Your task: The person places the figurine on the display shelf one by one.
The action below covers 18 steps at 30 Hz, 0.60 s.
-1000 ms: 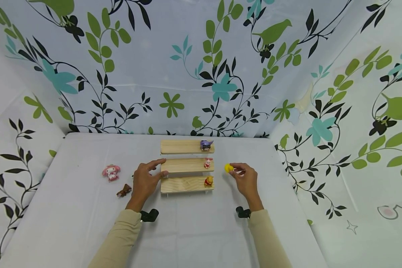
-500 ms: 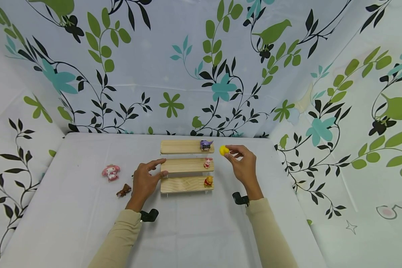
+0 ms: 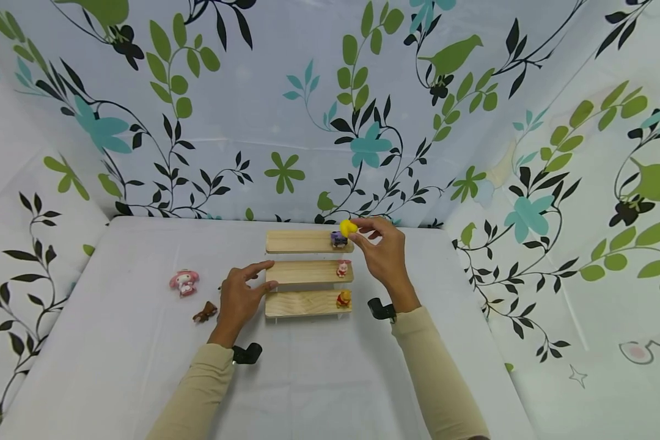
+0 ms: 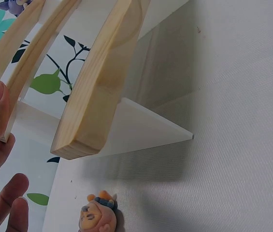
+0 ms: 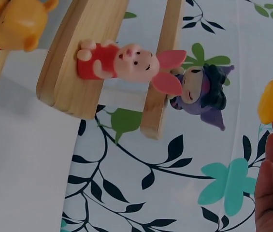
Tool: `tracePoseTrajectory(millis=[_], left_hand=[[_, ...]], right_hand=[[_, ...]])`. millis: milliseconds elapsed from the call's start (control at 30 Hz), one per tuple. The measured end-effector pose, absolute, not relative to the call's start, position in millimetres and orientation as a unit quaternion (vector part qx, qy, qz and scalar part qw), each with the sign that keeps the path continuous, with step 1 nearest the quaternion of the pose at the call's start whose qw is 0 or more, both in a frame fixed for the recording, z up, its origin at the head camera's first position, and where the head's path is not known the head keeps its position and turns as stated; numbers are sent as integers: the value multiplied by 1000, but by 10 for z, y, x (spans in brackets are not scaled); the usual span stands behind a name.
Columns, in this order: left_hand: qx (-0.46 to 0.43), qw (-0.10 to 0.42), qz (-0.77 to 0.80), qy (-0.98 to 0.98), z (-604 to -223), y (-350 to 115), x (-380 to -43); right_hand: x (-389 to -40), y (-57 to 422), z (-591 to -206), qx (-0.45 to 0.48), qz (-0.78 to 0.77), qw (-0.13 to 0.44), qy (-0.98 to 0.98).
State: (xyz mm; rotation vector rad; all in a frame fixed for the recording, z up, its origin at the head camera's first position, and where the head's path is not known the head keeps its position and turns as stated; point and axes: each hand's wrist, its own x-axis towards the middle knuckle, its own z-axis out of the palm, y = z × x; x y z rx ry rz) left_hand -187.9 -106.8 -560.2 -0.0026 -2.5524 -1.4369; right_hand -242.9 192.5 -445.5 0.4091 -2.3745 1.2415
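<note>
A three-tier wooden shelf (image 3: 302, 273) stands on the table on white side supports. My left hand (image 3: 241, 299) pinches the left end of its middle board between thumb and fingers. At the top board's right end, my right hand (image 3: 384, 250) pinches a small yellow rounded toy (image 3: 348, 228) in its fingertips, raised above the purple figurine (image 5: 196, 89). That figurine sits on the top board. A pink piglet figurine (image 5: 119, 63) sits on the middle board and a yellow bear figurine (image 3: 343, 299) in red on the lowest, both at the right ends.
Left of the shelf lie a pink-hooded figurine (image 3: 184, 283) and a brown figurine (image 3: 205, 312). Another small figurine (image 4: 97, 215) lies by the shelf's end, mostly hidden behind my left hand in the head view. A patterned cloth (image 3: 286, 122) hangs behind the table.
My right hand has carried the yellow toy up and leftward from beside the shelf to over the top board's right end. The left hand has stayed at the middle board.
</note>
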Motion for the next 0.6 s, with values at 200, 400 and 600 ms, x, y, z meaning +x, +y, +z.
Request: tracePoseTrajectory(millis=[200,400,600], left_hand=[[-2,107,-492,-864,-5611,-1072,-1877],[2,104,-495,-863,-5609,-1070,-1878],[5,101,-490,-866,-5590,-1071,-1878]], right_hand=[[-2492,1740,-4447,165,433,207,-862],[-2556,1552,-4481,176,414,195,-872],[-2615,1413,-4530,193,368,193,-889]])
